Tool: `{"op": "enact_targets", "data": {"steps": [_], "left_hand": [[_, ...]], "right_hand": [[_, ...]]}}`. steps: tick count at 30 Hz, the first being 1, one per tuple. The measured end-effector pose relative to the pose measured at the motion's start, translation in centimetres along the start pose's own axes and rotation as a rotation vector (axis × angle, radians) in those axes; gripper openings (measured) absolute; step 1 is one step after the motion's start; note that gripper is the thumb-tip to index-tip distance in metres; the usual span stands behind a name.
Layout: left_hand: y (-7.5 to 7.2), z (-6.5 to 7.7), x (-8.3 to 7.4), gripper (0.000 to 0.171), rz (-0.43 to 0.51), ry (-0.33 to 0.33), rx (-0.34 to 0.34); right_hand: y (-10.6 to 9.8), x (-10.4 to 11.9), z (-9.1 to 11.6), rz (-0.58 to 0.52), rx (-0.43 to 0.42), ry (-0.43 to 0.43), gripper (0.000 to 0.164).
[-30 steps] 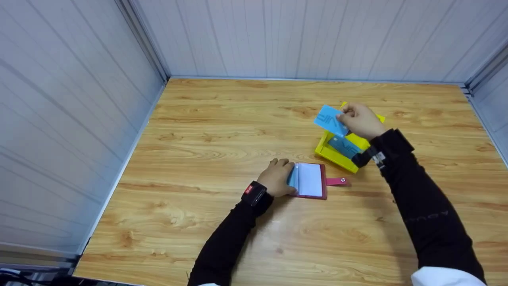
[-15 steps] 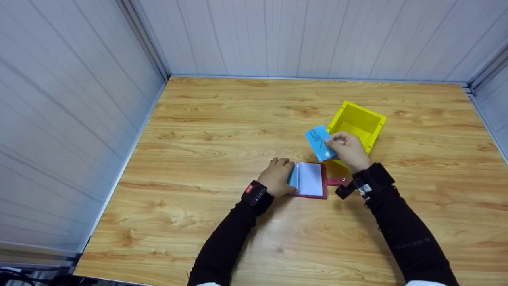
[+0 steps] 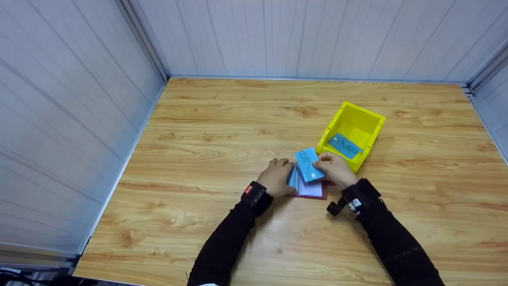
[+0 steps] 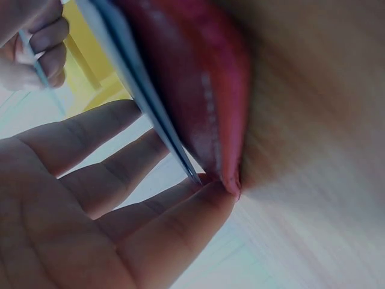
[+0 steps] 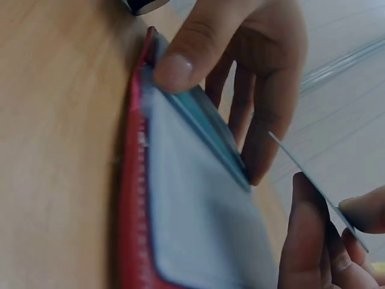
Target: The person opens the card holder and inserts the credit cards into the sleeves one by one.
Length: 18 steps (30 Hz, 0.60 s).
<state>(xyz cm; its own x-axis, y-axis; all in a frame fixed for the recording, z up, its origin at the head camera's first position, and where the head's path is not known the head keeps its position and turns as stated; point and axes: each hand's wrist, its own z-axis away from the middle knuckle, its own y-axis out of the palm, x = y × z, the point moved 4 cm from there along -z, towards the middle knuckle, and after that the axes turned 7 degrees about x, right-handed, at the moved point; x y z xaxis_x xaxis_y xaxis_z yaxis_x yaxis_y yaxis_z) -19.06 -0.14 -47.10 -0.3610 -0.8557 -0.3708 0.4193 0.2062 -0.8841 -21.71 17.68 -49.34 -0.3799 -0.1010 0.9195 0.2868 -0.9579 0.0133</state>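
Note:
A small red card holder (image 3: 312, 194) lies unfolded on the table, its right side showing a whitish clear sleeve (image 5: 192, 198). My left hand (image 3: 274, 178) holds its raised leaves at the left, thumb at the near edge and fingers behind them. Blue shows in those leaves (image 5: 207, 123). Between thumb and fingers, my right hand (image 3: 336, 170) pinches a light blue card (image 3: 306, 162) marked VIP, tilted above the sleeve. In the right wrist view this card appears edge-on, apart from the holder. The holder's strap is hidden behind my right hand.
A yellow open-front bin (image 3: 374, 137) stands just beyond my right hand, with another blue VIP card (image 3: 344, 145) inside. The wood-grain table (image 3: 222, 127) is bordered by white panel walls (image 3: 246, 39) at the back and sides.
My right hand has carried the blue card out from the bin, down and left to above the card holder, turning it on the way. My left hand has stayed in place.

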Motion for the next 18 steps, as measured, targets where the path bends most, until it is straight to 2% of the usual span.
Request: {"op": "enact_targets", "data": {"steps": [4, 9, 18], "left_hand": [[0.02, 0.08, 0.02, 0.085, 0.001, -0.007, 0.006], [-0.03, 0.02, -0.04, 0.086, 0.010, -0.017, 0.008], [-0.11, -0.05, -0.04, 0.081, 0.035, -0.006, 0.011]], "right_hand": [[0.18, -0.59, -0.07, 0.006, 0.019, 0.017, 0.012], [0.30, -0.87, -0.12, 0.021, 0.055, -0.001, 0.015], [0.36, -1.06, 0.20, -0.013, 0.056, -0.022, 0.024]]}}
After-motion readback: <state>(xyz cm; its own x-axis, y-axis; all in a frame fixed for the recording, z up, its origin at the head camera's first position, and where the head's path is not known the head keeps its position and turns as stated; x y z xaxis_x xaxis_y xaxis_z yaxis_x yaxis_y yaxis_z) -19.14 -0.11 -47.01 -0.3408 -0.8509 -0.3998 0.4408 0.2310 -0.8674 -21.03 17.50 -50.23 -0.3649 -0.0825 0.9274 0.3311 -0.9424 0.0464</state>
